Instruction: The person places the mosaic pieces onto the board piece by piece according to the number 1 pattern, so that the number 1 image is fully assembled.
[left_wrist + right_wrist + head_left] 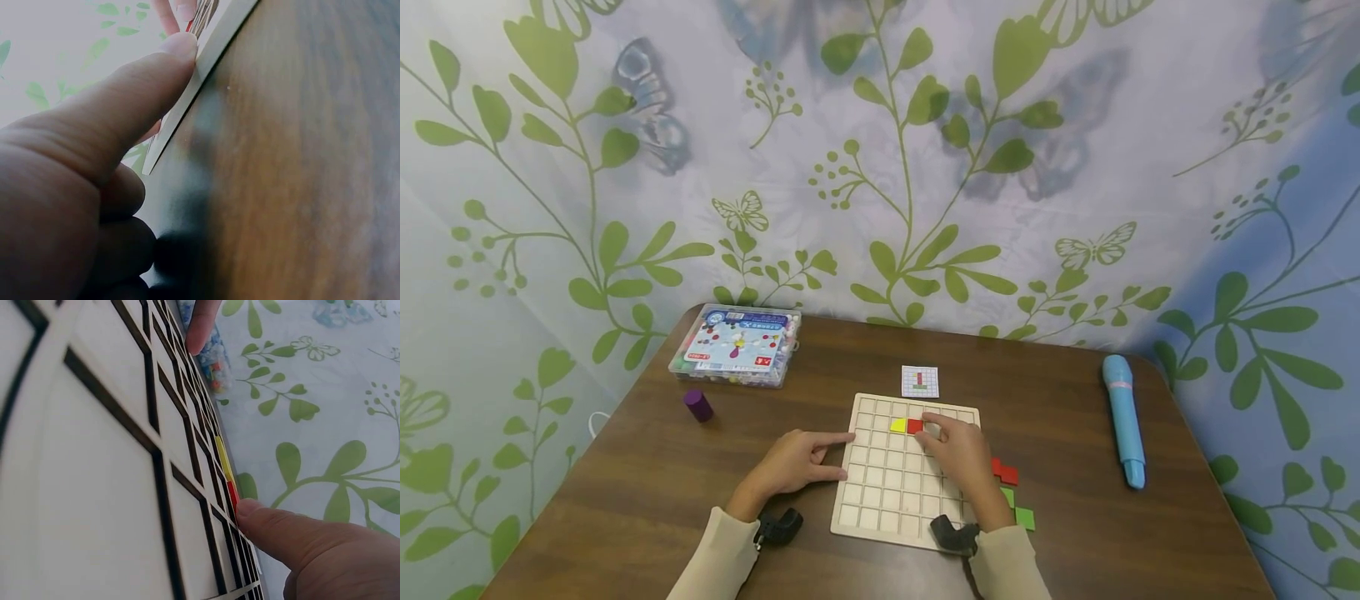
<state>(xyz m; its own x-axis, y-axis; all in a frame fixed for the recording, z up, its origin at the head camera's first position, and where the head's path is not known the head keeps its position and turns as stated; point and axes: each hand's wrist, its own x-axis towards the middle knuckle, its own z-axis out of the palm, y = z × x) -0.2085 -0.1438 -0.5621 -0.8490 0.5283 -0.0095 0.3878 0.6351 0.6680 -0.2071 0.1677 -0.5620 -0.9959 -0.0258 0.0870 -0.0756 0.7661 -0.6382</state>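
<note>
A pale wooden grid board (891, 479) lies on the table in the head view. In its upper rows a yellow tile (898, 425) sits beside a red tile (914, 426). My right hand (961, 452) has its thumb and index finger at the red tile's edges; the right wrist view shows the thumb touching that red tile (233, 497). My left hand (792, 462) rests its extended index finger and thumb against the board's left edge, other fingers folded under. In the left wrist view its thumb (134, 87) meets the board's rim (181, 112).
A small pattern card (920, 382) lies behind the board. Loose red tiles (1008, 475) and green tiles (1024, 518) lie right of it, partly behind my forearm. A clear box of pieces (737, 346), a purple cylinder (698, 406) and a blue microphone-shaped object (1123, 421) stand farther out.
</note>
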